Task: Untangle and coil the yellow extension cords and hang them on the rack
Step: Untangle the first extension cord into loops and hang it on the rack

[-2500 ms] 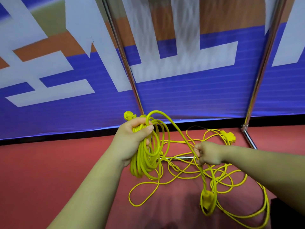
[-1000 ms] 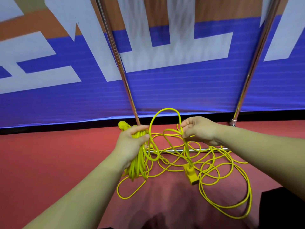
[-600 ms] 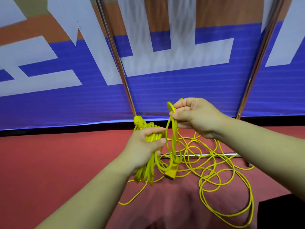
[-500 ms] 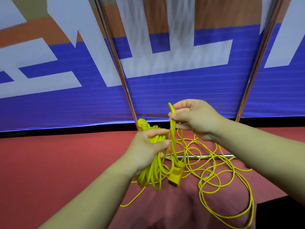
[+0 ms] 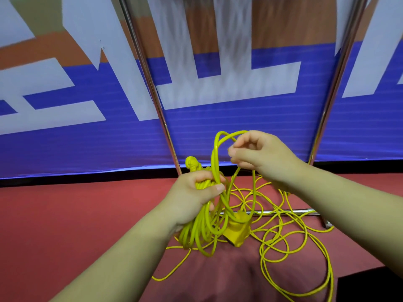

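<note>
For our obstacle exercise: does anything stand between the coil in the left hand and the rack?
No solid obstacle stands before the rack pole. But loose cord trails from the coil over the rack's floor bar; the hanging rail is out of view.

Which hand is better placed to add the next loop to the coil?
Right. The right hand pinches a raised loop just above the coil, free to lay it on. The left hand is full, gripping the coil.
</note>
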`<state>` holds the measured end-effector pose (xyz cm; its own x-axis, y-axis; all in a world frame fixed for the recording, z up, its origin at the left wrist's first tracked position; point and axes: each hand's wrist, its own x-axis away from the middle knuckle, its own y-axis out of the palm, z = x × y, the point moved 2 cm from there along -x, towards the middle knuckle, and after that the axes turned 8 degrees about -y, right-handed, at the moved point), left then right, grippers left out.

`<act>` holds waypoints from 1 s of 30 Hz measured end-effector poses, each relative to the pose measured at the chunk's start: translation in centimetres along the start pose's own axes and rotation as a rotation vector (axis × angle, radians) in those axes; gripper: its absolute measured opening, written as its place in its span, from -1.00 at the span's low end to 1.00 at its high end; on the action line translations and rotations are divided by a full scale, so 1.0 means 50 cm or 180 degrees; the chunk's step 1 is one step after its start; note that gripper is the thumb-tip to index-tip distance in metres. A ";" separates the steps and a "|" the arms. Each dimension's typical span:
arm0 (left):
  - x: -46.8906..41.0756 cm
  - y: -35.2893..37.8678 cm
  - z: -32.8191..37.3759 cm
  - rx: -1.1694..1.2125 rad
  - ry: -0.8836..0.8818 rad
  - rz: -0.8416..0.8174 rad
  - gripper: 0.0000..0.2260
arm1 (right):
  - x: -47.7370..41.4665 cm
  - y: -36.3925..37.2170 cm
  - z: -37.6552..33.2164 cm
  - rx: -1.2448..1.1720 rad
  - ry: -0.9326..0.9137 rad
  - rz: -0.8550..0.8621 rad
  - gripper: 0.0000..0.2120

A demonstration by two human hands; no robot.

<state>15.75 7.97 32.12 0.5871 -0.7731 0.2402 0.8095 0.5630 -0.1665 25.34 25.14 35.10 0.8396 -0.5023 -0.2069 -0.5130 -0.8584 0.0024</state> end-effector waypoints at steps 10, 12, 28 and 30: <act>0.059 -0.070 0.081 0.0910 0.0385 0.0154 -0.85 | 0.042 0.016 0.084 0.2314 -0.0270 -0.1509 -0.45; 0.066 -0.075 0.087 0.1102 0.0419 0.0234 -0.87 | 0.048 0.027 0.081 0.2351 -0.0471 -0.1394 -0.41; 0.099 -0.110 0.107 0.1646 0.0492 0.0353 -0.84 | 0.051 0.081 0.099 -0.0225 0.0994 -0.0061 -0.03; 0.101 -0.112 0.107 0.1672 0.0508 0.0390 -0.84 | 0.048 0.076 0.110 -0.0215 0.1457 0.0200 -0.10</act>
<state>14.14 2.45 39.39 0.7034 -0.7045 0.0945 0.6473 0.6898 0.3243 24.40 21.25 29.24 0.8076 -0.5347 0.2488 -0.5653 -0.8221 0.0680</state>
